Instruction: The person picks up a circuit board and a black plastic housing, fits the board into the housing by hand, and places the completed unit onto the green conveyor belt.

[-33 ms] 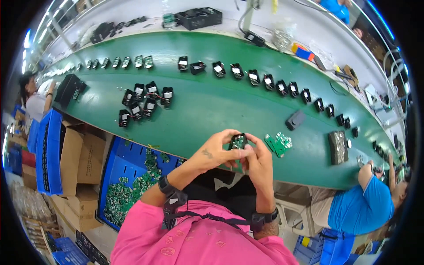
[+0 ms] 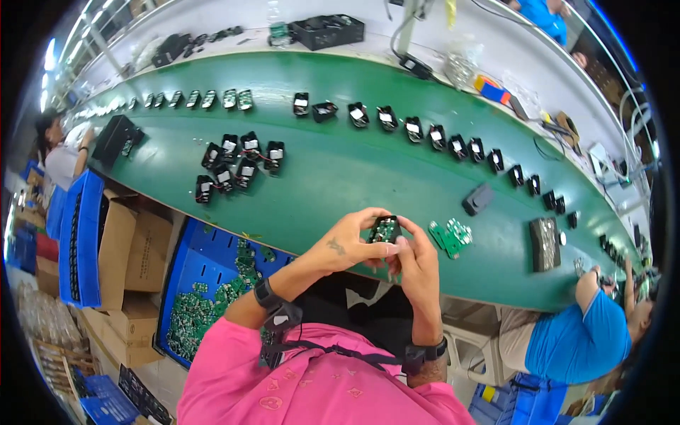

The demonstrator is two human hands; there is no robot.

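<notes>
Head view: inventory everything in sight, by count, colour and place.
Workbench: one, green, across centre
Held housing: one, black with green, front centre
Housing cluster: seven, black, bench left
Housing row: many, black, bench's far side
Circuit-board row: many, green, far left
Circuit-board pile: several, green, bench front
Loose case: one, black, beyond pile
Block: one, dark, bench right
Bin: one, blue, below bench, holding boards
Cartons: several, brown, beside bin
Co-workers: several, blue or pale, both sides
Left grip: one, bare, holding housing
Right grip: one, bare, holding housing
</notes>
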